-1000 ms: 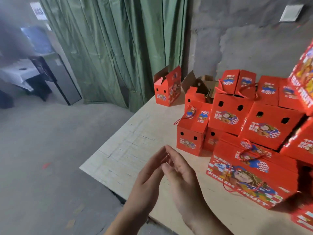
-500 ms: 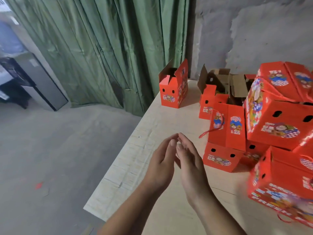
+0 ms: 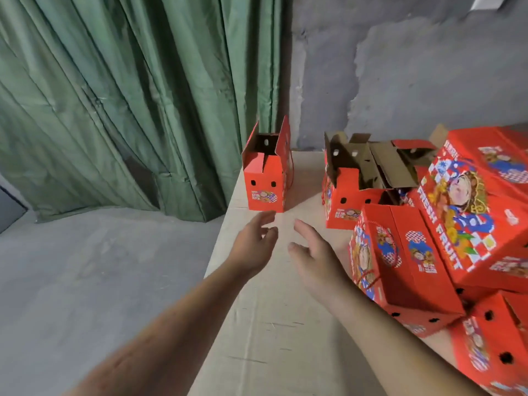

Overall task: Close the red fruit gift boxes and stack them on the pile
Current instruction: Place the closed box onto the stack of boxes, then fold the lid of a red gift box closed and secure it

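A small red fruit gift box [image 3: 265,178] stands upright at the table's far left corner, its top flaps open. My left hand [image 3: 254,242] reaches toward it with loose fingers, fingertips just short of its base, holding nothing. My right hand [image 3: 313,252] is beside it, fingers spread and empty. A second open red box [image 3: 347,195] with brown flaps raised stands further right. A pile of closed red boxes [image 3: 468,218] fills the right side, a closed one [image 3: 400,258] nearest my right hand.
The pale wooden table [image 3: 271,324] has its left edge running diagonally past my left arm, with grey concrete floor [image 3: 100,281] below. A green curtain [image 3: 143,95] hangs behind the corner box, and a rough grey wall [image 3: 400,67] backs the table.
My hands were together, palms nearly touching; they have now parted and stretched forward toward the open corner box. The view has swung closer to the table's far corner.
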Demonstrator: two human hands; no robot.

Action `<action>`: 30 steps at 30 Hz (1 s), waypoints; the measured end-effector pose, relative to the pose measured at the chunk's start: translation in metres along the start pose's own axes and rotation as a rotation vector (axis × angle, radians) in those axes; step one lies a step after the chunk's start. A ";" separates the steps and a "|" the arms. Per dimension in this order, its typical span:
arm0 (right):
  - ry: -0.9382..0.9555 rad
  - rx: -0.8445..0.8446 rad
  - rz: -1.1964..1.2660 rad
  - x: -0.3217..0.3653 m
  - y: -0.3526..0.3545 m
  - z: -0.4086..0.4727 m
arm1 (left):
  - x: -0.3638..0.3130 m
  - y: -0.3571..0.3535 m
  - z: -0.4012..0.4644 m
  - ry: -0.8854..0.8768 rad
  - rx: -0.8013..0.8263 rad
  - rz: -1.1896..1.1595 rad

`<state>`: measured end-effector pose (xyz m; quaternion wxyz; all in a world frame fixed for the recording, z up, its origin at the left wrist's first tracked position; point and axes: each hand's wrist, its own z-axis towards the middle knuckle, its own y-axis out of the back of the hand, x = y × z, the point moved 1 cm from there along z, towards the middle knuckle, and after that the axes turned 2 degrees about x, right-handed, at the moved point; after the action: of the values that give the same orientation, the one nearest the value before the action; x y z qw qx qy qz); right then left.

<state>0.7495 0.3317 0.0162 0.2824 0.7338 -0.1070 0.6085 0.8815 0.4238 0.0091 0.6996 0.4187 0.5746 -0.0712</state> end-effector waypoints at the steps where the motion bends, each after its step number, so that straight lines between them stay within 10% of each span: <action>1: -0.017 -0.014 -0.032 0.002 0.002 0.010 | 0.002 0.004 0.017 -0.018 0.025 0.072; 12: -0.071 -0.204 -0.521 -0.035 0.097 0.134 | 0.011 -0.006 0.178 -0.086 0.324 0.829; 19: -0.162 -0.015 -1.145 -0.107 0.162 0.216 | 0.042 -0.029 0.245 0.003 0.248 1.079; 30: -0.026 -0.161 -1.112 -0.136 0.159 0.214 | 0.086 -0.027 0.299 -0.167 0.093 1.144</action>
<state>0.8161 0.0597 -0.0899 0.6144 0.6634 0.2465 0.3488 1.1170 0.2393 -0.0816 0.6507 0.6859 0.1959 0.2603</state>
